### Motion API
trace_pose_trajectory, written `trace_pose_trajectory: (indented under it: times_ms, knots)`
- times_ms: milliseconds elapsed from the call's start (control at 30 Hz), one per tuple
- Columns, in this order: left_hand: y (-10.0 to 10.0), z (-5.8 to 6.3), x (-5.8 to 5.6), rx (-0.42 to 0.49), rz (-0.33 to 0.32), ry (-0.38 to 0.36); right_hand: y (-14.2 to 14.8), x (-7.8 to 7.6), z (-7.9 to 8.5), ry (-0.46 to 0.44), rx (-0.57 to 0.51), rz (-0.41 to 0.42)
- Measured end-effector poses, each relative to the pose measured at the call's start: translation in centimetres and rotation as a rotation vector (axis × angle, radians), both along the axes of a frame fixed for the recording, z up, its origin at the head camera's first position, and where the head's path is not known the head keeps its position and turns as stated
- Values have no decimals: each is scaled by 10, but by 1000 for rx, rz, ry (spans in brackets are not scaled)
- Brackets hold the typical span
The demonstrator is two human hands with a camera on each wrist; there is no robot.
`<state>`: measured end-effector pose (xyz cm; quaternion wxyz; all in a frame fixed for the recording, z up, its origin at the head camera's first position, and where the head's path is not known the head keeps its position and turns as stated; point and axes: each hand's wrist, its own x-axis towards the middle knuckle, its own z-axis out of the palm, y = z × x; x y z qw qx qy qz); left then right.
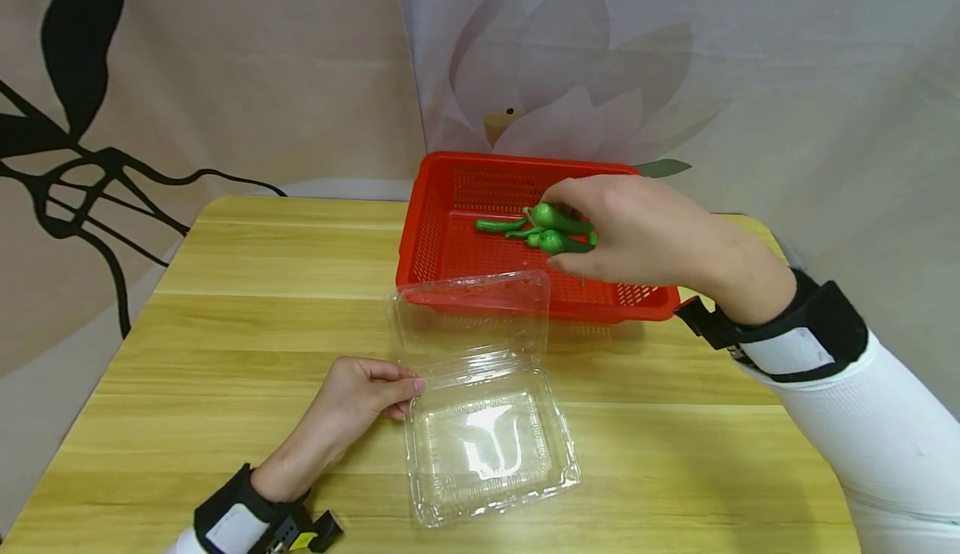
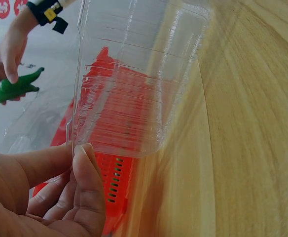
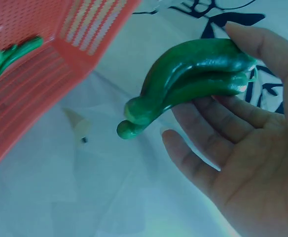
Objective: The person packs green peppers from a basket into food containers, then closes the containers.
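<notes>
Above the red plastic basket (image 1: 409,229), my right hand (image 1: 652,233) holds two green peppers (image 3: 198,74) between thumb and fingers. Other slim green peppers (image 1: 498,226) lie inside the basket, partly hidden behind the held ones in the head view. With thumb and fingers my left hand (image 1: 367,391) pinches the left edge of a clear plastic clamshell box (image 1: 487,500), near its hinge. The box lies with its lid (image 1: 468,329) folded back and leaning towards the basket. In the left wrist view the thumb (image 2: 87,168) presses on the clear rim.
The wooden table (image 1: 262,312) carries the basket at its back edge and the box in front of it. A printed cloth (image 1: 300,62) hangs behind the table. The lid overlaps the basket's front wall in the head view.
</notes>
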<state>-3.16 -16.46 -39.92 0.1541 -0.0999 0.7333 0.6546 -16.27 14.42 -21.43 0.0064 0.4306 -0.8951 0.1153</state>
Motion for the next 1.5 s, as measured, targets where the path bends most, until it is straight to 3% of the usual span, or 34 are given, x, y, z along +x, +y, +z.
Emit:
trace_pose_trajectory:
  times_ms: [200,533,867,1167,1500]
  knots:
    - [-1,-1,0,11,4,-3,-7,21,2,81,-86,185]
    - [-1,0,-1,4,10,-14,-28,58,-10,110,-89,303]
    - [0,0,-1,1,16,-16,-46,76,-43,107,-21,370]
    - [-1,-1,-1,-7,3,-5,-60,86,-84,38,79,419]
    - [0,0,-1,-12,15,-19,-70,96,-117,8,280,382]
